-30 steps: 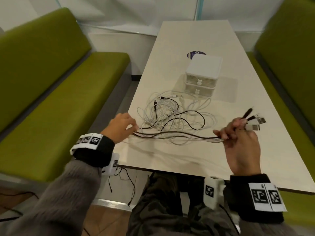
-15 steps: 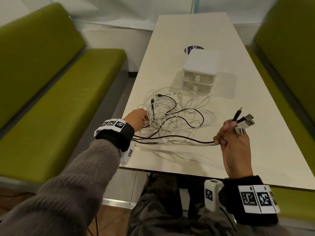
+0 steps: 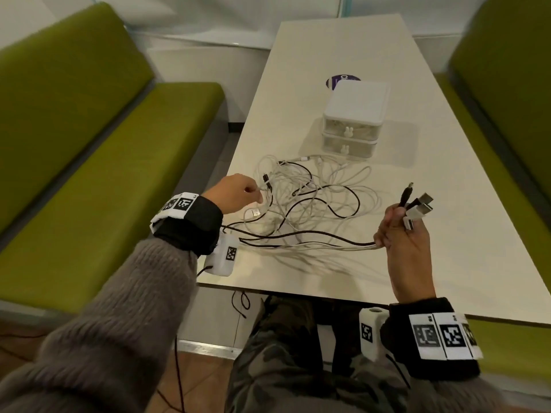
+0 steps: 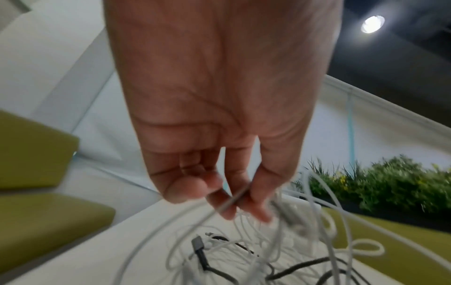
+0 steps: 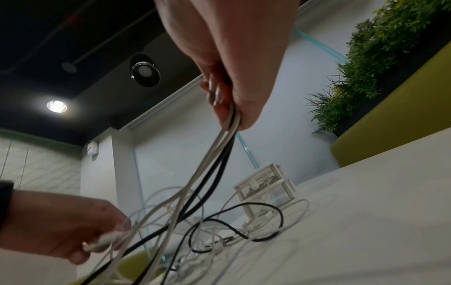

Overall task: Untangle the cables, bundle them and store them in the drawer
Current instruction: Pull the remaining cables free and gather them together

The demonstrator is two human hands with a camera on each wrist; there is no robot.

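A tangle of white and black cables (image 3: 310,201) lies on the cream table (image 3: 447,248), in front of a small white two-drawer box (image 3: 354,117) whose drawers are closed. My right hand (image 3: 399,231) is raised at the right and grips several cable ends, whose plugs (image 3: 417,207) stick up above the fingers; the strands (image 5: 214,146) run down to the heap. At the heap's left edge my left hand (image 3: 238,193) pinches a white cable (image 4: 229,202) between thumb and fingertips. A loose dark plug (image 4: 198,245) lies below that hand.
Green benches (image 3: 104,162) flank the table on both sides. A round purple sticker (image 3: 340,80) lies behind the drawer box. The table's near edge (image 3: 298,295) runs just above my lap. A black wire (image 3: 241,302) hangs below that edge.
My left hand left the stretched strands at the table's left edge, moved up into the heap and now pinches a white cable. The right hand, still holding the plugs, rose slightly.
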